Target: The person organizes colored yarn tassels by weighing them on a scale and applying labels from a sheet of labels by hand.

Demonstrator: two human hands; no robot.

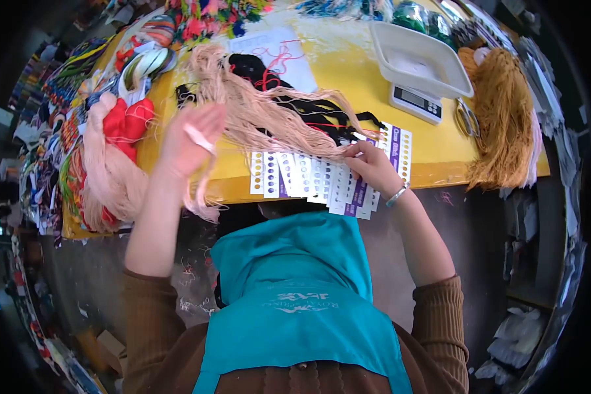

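Observation:
My left hand (182, 146) is raised over the table's front left, slightly blurred. A pale pink strand (200, 139) crosses its palm, and pink thread hangs below to the table edge. My right hand (373, 169) has its fingers pinched on the right end of a long peach thread skein (269, 111), right above the punched cards. The skein stretches across the table over black thread (246, 67). White and purple punched cards (295, 176) lie fanned along the front edge, partly under the skein and my right hand.
A white tray (420, 62) sits on a digital scale (415, 104) at the back right. Scissors (467, 118) lie beside golden-brown thread (502, 118). Red thread (126, 125) and pale pink skeins (115, 174) are heaped at the left. Multicoloured thread (210, 14) lies at the back.

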